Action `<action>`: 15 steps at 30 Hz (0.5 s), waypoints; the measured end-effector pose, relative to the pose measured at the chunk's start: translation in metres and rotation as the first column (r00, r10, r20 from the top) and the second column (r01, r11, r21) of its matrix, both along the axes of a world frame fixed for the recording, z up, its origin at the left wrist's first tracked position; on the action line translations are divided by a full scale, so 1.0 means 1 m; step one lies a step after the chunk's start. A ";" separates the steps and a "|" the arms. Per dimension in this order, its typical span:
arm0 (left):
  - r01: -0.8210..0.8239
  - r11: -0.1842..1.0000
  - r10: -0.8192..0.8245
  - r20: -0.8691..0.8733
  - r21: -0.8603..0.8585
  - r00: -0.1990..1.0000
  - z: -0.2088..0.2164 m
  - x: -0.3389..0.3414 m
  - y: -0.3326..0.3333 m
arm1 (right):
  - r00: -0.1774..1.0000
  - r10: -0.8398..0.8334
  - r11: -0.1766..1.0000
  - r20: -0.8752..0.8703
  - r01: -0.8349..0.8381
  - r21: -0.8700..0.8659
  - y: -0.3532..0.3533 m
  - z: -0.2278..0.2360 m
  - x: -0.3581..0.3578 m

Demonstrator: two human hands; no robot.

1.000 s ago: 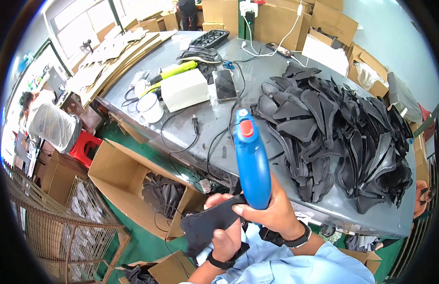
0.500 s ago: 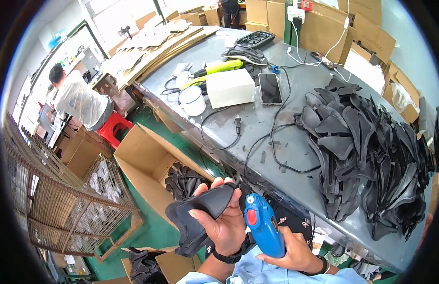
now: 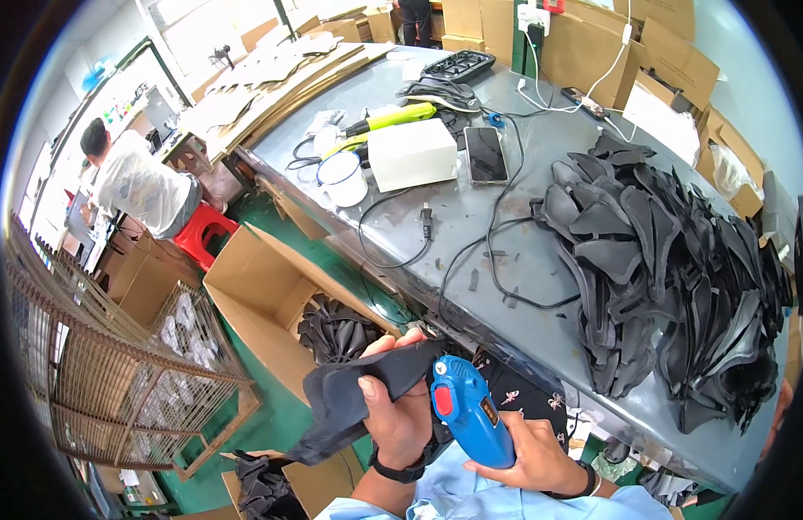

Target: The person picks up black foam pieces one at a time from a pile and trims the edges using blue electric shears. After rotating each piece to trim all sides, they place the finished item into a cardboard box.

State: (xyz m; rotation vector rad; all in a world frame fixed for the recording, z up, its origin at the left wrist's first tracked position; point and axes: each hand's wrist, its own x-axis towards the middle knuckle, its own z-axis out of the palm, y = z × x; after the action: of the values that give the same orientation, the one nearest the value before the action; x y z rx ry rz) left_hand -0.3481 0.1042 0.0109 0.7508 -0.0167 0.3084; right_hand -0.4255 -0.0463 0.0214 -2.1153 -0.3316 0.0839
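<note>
My left hand point(image 3: 401, 426) is closed on a curved black molded foam piece point(image 3: 354, 392), thumb across its near face and fingers behind. In my right hand point(image 3: 540, 458) is a blue handheld power tool point(image 3: 478, 425) with a red button, gripped by its lower body. The tool's head lies right up against the narrow right end of the foam piece; its working tip is hidden, so I cannot tell whether it touches. To the right, a large heap of similar black pieces point(image 3: 609, 217) covers that side of the grey table point(image 3: 401, 238).
An open cardboard box point(image 3: 250, 282) with black pieces stands beyond my left hand, another box point(image 3: 319, 487) below. On the table lie a white box point(image 3: 413, 156), a phone point(image 3: 486, 156), cables and black scraps. A wire cage point(image 3: 133, 390) stands left; a person point(image 3: 146, 191) sits farther off.
The foam piece has turned in my left hand, its lower part swinging out to the left. The blue tool has shifted slightly left, closer to the piece's narrow end.
</note>
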 end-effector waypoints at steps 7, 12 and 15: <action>0.213 0.974 -0.200 -0.151 0.076 0.968 0.027 -0.003 0.021 | 0.981 -0.001 0.988 0.193 0.032 -0.154 -0.009 -0.017 -0.001; 0.205 0.969 -0.190 -0.116 0.138 0.975 0.029 -0.002 0.024 | 0.986 0.021 0.985 0.165 0.007 -0.170 -0.014 -0.024 -0.003; 0.227 0.963 -0.207 -0.137 0.144 0.969 0.031 -0.006 0.029 | 0.983 0.042 0.983 0.176 -0.008 -0.186 -0.013 -0.019 -0.004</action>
State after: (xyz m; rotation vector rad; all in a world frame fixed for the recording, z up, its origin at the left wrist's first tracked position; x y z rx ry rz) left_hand -0.3543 0.1331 0.0420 0.9169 -0.0091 0.0513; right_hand -0.4297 -0.0594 0.0019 -2.3090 -0.4735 -0.0643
